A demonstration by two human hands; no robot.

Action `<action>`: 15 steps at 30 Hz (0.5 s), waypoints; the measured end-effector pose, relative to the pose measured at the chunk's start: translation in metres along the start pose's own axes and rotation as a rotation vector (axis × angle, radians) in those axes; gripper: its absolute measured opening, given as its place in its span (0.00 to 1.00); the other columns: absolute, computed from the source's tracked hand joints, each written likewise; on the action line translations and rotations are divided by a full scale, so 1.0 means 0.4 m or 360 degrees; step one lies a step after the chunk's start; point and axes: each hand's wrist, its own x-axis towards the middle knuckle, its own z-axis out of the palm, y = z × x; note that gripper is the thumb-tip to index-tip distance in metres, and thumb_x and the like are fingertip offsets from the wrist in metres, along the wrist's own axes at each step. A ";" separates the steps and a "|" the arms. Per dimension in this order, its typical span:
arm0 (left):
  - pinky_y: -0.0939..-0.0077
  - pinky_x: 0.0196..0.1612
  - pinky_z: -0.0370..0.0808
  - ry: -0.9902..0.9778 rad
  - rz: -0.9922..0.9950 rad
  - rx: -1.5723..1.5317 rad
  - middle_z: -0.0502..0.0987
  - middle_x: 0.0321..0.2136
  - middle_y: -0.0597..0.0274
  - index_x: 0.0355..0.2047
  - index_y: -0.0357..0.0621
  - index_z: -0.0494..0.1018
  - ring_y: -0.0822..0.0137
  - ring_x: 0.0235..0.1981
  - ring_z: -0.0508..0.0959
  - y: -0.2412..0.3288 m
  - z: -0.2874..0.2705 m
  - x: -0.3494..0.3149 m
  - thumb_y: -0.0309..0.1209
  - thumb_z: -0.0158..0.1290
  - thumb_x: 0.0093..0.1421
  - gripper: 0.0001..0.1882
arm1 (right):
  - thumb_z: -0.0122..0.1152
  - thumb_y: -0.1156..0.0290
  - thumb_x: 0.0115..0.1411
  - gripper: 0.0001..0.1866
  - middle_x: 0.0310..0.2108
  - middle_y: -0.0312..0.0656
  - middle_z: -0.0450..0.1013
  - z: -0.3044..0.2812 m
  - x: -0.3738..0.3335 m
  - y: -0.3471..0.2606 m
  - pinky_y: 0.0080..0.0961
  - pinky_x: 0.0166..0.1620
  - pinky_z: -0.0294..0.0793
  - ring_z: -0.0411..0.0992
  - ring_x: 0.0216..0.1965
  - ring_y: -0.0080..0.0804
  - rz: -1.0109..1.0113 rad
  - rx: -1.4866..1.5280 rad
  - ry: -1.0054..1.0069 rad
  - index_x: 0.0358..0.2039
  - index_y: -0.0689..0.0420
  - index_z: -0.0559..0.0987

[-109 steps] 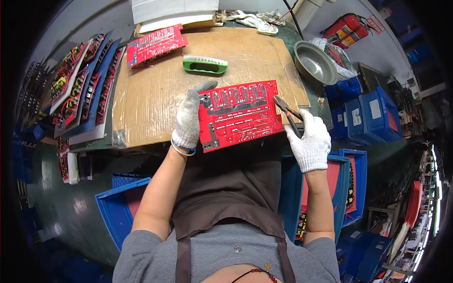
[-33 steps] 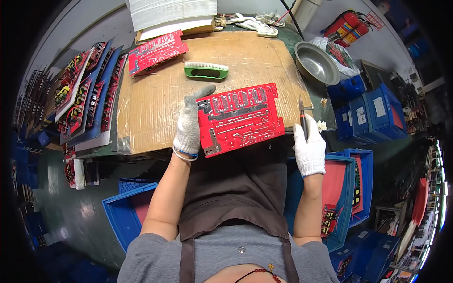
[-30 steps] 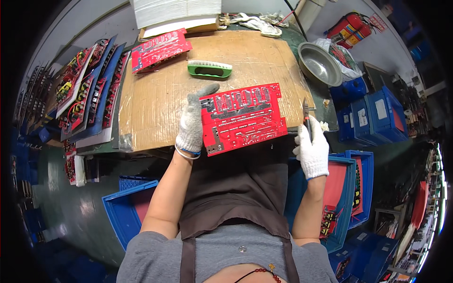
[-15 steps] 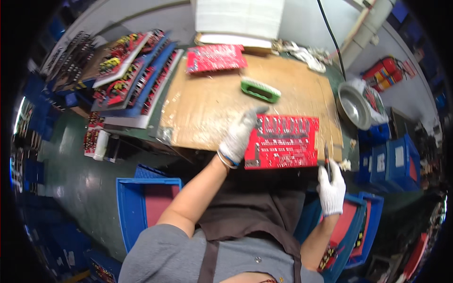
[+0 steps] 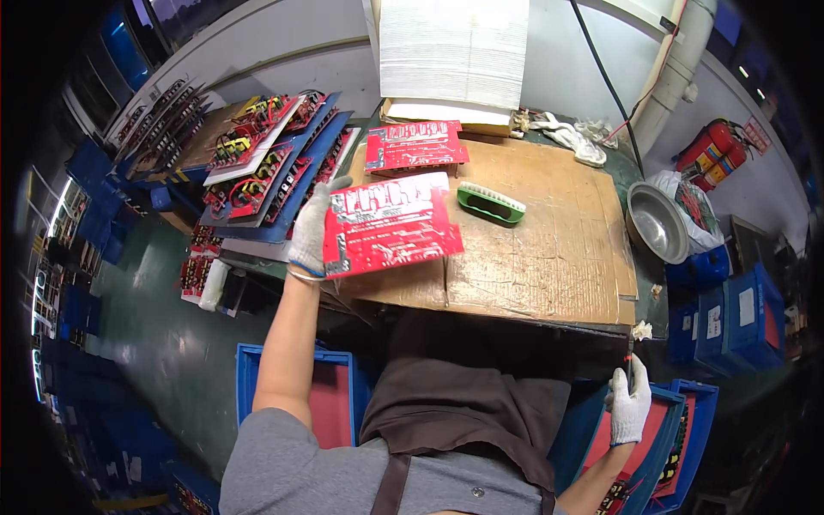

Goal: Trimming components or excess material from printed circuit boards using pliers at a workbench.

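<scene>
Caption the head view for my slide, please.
Gloved left hand holds a red circuit board above a cardboard sheet; right hand grips pliers.

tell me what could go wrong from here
The left hand holds the red circuit board by one side, so it might tip or slip. Another red board lies just beyond it on the cardboard, so the two could knock together. The slim tool in the right hand might slip from its grasp.
</scene>
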 end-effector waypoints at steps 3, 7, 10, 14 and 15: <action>0.64 0.53 0.82 0.0000 -0.0042 -0.0053 0.80 0.52 0.47 0.64 0.34 0.64 0.60 0.47 0.84 -0.022 -0.053 0.100 0.52 0.39 0.77 0.32 | 0.57 0.70 0.70 0.20 0.26 0.32 0.70 -0.019 0.001 0.024 0.16 0.20 0.61 0.62 0.17 0.15 -0.0080 -0.0064 0.0030 0.62 0.54 0.74; 0.70 0.52 0.78 0.0048 -0.0127 0.0442 0.84 0.45 0.51 0.56 0.32 0.75 0.62 0.45 0.83 -0.051 -0.067 0.223 0.54 0.39 0.76 0.34 | 0.58 0.70 0.70 0.19 0.25 0.31 0.69 -0.034 -0.003 0.028 0.16 0.20 0.60 0.62 0.18 0.15 -0.0107 -0.0094 0.0027 0.60 0.54 0.75; 0.64 0.47 0.77 0.0358 0.0322 0.1803 0.85 0.39 0.43 0.50 0.30 0.78 0.57 0.42 0.85 -0.030 -0.138 0.264 0.62 0.45 0.69 0.40 | 0.58 0.70 0.69 0.19 0.25 0.31 0.68 -0.031 -0.010 0.025 0.17 0.20 0.60 0.62 0.18 0.15 -0.0144 -0.0089 0.0004 0.60 0.56 0.75; 0.54 0.52 0.76 0.0612 0.0398 0.2503 0.81 0.41 0.34 0.47 0.36 0.79 0.40 0.47 0.81 0.040 -0.002 0.207 0.59 0.45 0.69 0.35 | 0.60 0.70 0.68 0.20 0.24 0.31 0.68 -0.040 -0.016 0.040 0.17 0.21 0.61 0.62 0.19 0.15 -0.0135 -0.0136 0.0010 0.60 0.58 0.75; 0.53 0.52 0.77 0.0676 0.0583 0.2667 0.81 0.43 0.38 0.50 0.38 0.78 0.43 0.48 0.81 0.057 0.009 0.208 0.56 0.49 0.68 0.31 | 0.60 0.70 0.68 0.20 0.24 0.31 0.68 -0.039 -0.017 0.035 0.17 0.21 0.61 0.62 0.19 0.15 -0.0135 -0.0134 0.0010 0.60 0.58 0.75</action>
